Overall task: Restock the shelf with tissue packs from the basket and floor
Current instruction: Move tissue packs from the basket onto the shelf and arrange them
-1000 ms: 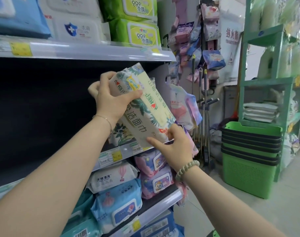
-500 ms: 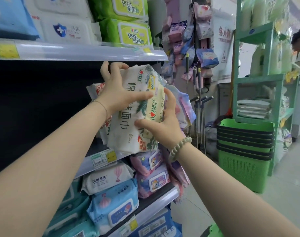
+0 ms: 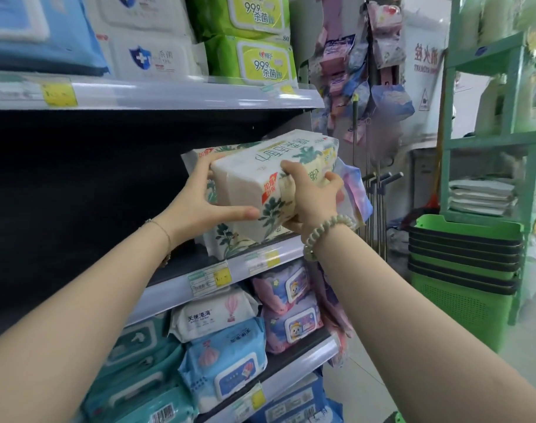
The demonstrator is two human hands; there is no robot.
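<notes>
- Both hands on one tissue pack (image 3: 262,178), white with a green leaf print, lying on its side at the right end of the middle shelf (image 3: 175,288).
- My left hand (image 3: 199,206) grips its near left end: thumb stretched along the lower front edge, fingers up the far side.
- My right hand (image 3: 314,193) is wrapped around the pack's right side, fingers curled over the top, bead bracelet on the wrist.
- The pack sits on top of a second leaf-print pack (image 3: 227,239) that stands at the shelf's front edge; whether it rests fully or I carry the weight, can't tell.
- Rest of the middle shelf to the left is dark, nothing visible there.
- Top shelf (image 3: 181,94): green wipe packs (image 3: 251,41), white packs beside them.
- Lower shelf: blue, white and pink wipe packs (image 3: 227,355) stacked.
- Stack of green baskets (image 3: 462,276) on the floor to the right, well apart from the shelf.
</notes>
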